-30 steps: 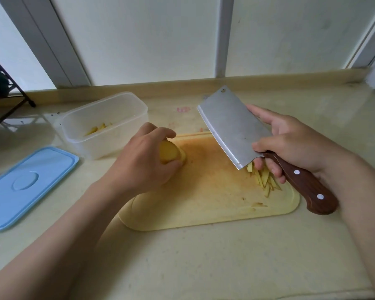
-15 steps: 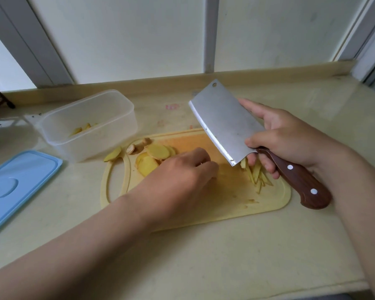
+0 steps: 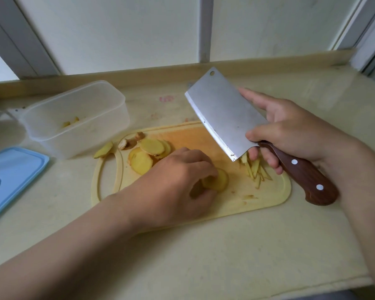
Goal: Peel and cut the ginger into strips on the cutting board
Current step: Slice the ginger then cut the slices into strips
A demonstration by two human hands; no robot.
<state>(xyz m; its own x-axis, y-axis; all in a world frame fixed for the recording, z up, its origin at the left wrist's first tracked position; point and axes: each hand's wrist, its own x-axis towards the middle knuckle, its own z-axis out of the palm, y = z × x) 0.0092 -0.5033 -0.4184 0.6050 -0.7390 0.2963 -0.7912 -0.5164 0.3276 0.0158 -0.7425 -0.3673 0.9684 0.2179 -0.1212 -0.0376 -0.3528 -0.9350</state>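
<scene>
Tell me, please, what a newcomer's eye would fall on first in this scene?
The big steel cleaver stands out first, gripped by the right hand and held tilted above the right side of the yellow cutting board. Next comes the left hand at the middle of the board, pinching a round ginger slice. More peeled slices are heaped at the board's far left, and cut strips lie below the blade.

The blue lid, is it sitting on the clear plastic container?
No, the blue lid lies flat on the counter beside the clear plastic container, which stands open with a few ginger pieces inside.
</scene>
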